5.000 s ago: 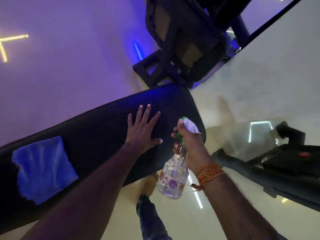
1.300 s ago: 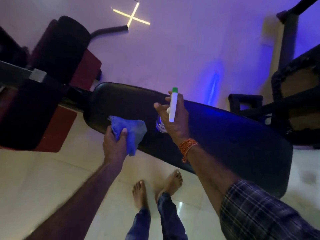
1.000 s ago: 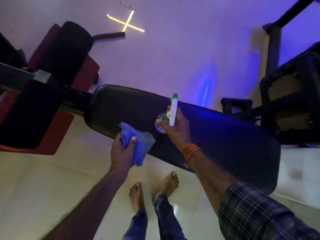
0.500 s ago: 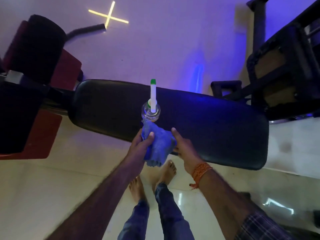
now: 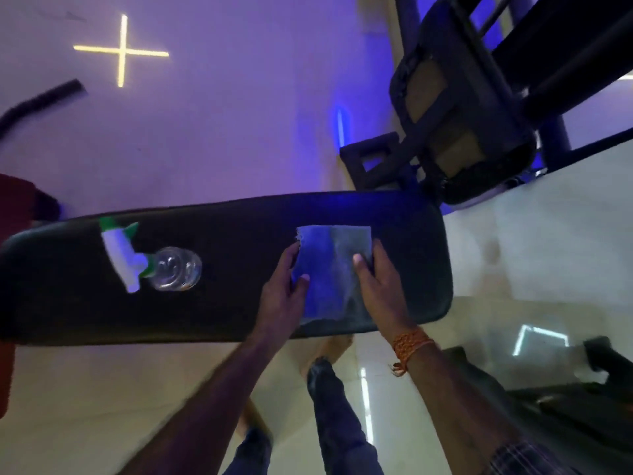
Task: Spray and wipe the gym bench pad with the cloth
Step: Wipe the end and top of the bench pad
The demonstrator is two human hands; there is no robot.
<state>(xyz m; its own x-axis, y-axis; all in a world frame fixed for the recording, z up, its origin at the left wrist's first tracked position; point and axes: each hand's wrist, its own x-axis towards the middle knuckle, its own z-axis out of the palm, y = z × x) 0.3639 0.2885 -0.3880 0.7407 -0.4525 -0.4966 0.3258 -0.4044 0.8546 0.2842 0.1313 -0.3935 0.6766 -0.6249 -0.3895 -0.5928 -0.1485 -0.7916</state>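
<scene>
With the cloth point(image 5: 334, 272) spread on the bench pad point(image 5: 239, 241) between our left hand point(image 5: 281, 296) and right hand point(image 5: 380, 286), thumbs pinching its side edges, we should probably keep it flat and wipe toward the spray bottle point(image 5: 171, 269) standing well beyond our left fingers.

Blue cloth point(image 5: 330, 272) (spread) on black pad point(image 5: 239, 241)

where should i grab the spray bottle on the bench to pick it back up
Take the spray bottle by its neck, just under the white and green trigger head, coming from above. It stands upright on the bench pad, so the head faces up. Both hands are on the cloth; the left hand is nearer.
</scene>
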